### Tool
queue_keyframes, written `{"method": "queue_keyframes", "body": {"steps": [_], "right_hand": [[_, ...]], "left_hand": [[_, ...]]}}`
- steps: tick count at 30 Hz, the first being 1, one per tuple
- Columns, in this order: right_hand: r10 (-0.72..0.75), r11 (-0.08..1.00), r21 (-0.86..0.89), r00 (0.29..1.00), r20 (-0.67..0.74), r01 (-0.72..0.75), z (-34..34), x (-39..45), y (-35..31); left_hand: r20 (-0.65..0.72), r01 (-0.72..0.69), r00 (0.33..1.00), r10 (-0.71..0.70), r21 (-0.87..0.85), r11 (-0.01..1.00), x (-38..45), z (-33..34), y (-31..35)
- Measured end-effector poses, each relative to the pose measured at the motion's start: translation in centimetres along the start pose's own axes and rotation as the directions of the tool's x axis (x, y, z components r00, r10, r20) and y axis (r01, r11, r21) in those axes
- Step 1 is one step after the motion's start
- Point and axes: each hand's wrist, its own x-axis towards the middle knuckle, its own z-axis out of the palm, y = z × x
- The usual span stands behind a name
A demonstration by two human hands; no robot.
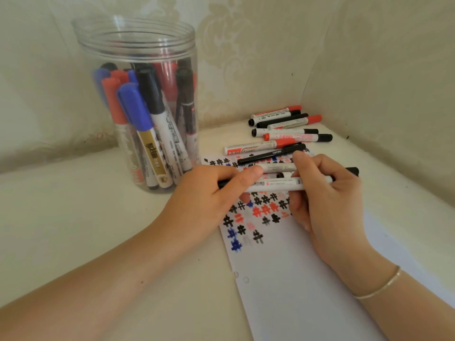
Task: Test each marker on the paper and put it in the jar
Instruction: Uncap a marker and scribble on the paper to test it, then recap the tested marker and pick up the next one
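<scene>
In the head view, a white marker (pixel 278 185) with black ends is held level above the paper (pixel 295 279) by both hands: the left hand (pixel 209 193) is pinching its black left end, and the right hand (pixel 327 193) is curled round the barrel near the other end. The jar (pixel 138 99), already partly filled with markers, is found beyond the left hand, and the untested markers (pixel 288 129) are lying beyond the right hand. If the cap is pulled off with a jerk, the loose markers just behind the fingers could be knocked, or ink could be smeared on the fingers, it is judged.
</scene>
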Motion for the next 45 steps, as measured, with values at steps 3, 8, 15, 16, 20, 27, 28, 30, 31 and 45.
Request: {"method": "queue_keyframes", "body": {"steps": [3,8,15,16,20,27,28,30,31,45], "right_hand": [[0.018,1.0,0.002,0.999,0.034,-0.018,0.2,-0.3,-0.2],[0.104,0.994,-0.031,0.992,0.067,-0.103,0.0,0.2,-2.3],[0.052,0.97,0.215,0.959,0.277,-0.114,3.6,6.1,-9.2],[0.062,0.984,0.142,0.953,0.297,-0.108,4.5,6.7,-9.4],[-0.039,0.661,-0.653,0.886,0.461,0.369,6.2,8.4,-6.4],[0.071,-0.103,-0.721,0.728,0.682,0.686,7.2,8.1,-1.6],[0.059,-0.091,-0.709,0.715,0.697,0.699,7.3,8.3,-1.3],[-0.077,-0.031,-0.664,0.66,0.747,0.747,7.5,8.8,-1.1],[-0.183,0.021,-0.636,0.629,0.756,0.771,7.7,8.9,-1.2],[-0.49,0.758,-0.282,0.799,0.349,0.588,8.3,8.5,-5.6]], "left_hand": [[-0.046,0.001,0.999,0.0,0.012,1.0,-0.1,0.1,0.0],[-0.094,-0.086,0.992,0.084,-0.009,0.996,-0.8,0.2,1.5],[-0.45,-0.439,0.738,0.502,0.245,0.865,1.5,-4.2,10.8],[-0.484,-0.444,0.668,0.565,0.351,0.825,2.0,-5.5,11.9],[-0.562,-0.315,0.496,0.662,0.594,0.74,3.7,-10.8,14.3],[-0.541,0.031,0.676,0.5,0.699,0.715,5.7,-15.1,14.4],[-0.521,0.062,0.713,0.47,0.714,0.698,5.9,-15.1,14.2],[-0.483,0.111,0.776,0.405,0.737,0.667,6.4,-15.1,13.9],[-0.469,0.127,0.797,0.379,0.745,0.655,6.7,-15.2,13.8],[0.035,0.125,0.963,-0.266,0.819,0.56,8.7,-13.6,10.9]]}}
